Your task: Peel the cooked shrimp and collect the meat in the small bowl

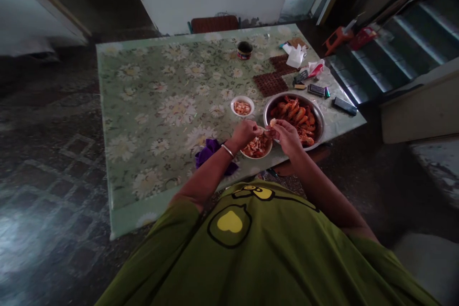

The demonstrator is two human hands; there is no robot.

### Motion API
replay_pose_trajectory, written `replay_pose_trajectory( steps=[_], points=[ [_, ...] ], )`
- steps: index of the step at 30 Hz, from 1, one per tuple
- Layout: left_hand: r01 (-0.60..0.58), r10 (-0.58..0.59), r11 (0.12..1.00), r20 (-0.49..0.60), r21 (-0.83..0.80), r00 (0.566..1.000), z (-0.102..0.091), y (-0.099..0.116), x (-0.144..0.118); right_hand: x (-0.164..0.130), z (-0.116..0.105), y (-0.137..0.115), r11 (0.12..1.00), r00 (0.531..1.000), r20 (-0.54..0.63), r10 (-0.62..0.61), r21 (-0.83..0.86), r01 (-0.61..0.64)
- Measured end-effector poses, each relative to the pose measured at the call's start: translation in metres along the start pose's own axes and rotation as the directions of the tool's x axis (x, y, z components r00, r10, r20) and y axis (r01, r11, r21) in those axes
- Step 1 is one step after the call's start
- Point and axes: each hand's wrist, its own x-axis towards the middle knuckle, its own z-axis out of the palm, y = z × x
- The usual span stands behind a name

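Note:
Both hands meet above a bowl of shrimp shells [256,147] near the table's front edge. My right hand [288,137] pinches a pale, peeled-looking shrimp [273,123] between thumb and fingers. Just to its left, my left hand [245,134], with a bangle on the wrist, is closed in a pinch close to the shrimp; what its fingertips hold is too small to make out. A metal basin [320,139] heaped with whole red shrimp [297,114] stands to the right. Beyond my left hand sits a small white bowl [233,107] of peeled shrimp meat [242,107].
A purple cloth [208,154] lies under my left forearm on the flowered tablecloth [150,105]. Farther back are brown woven mats [269,84], a tin can [244,50], crumpled tissue [295,56] and a dark box-shaped item [344,106]. Stairs [405,43] rise at the right.

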Motion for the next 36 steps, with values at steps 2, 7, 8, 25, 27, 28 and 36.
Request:
replay_pose_trajectory(
  steps=[2, 7, 8, 25, 27, 28, 36],
  points=[
    [-0.044, 0.044, 0.999, -0.016, 0.006, 0.999, 0.005, 0.001, -0.005, 0.004, 0.001, 0.006, 1.000, 0.999, -0.034, -0.006, -0.009, 0.006],
    [-0.050, 0.041, 0.986, -0.058, -0.161, 0.997, 0.013, 0.019, -0.012, 0.009, 0.006, 0.020, 0.998, 0.994, -0.094, 0.048, 0.056, -0.042],
    [-0.023, 0.012, 0.978, -0.056, -0.206, 0.998, 0.014, 0.021, -0.013, 0.008, 0.006, 0.021, 0.995, 0.994, -0.085, 0.063, 0.077, -0.057],
    [-0.044, 0.010, 0.953, 0.114, 0.300, 0.993, 0.001, 0.038, -0.023, 0.011, 0.010, 0.029, 0.914, 0.974, -0.155, -0.166, -0.396, 0.093],
    [-0.049, 0.008, 0.945, 0.125, 0.322, 0.992, 0.003, 0.038, -0.024, 0.010, 0.010, 0.028, 0.881, 0.973, -0.131, -0.191, -0.459, 0.111],
    [-0.047, 0.007, 0.942, 0.123, 0.331, 0.992, 0.003, 0.038, -0.024, 0.010, 0.010, 0.026, 0.869, 0.972, -0.121, -0.201, -0.479, 0.120],
    [-0.040, 0.033, 0.951, 0.026, 0.307, 0.999, 0.009, 0.030, -0.022, 0.009, 0.011, 0.021, 0.846, 0.967, -0.084, -0.243, -0.506, 0.168]
  ],
)
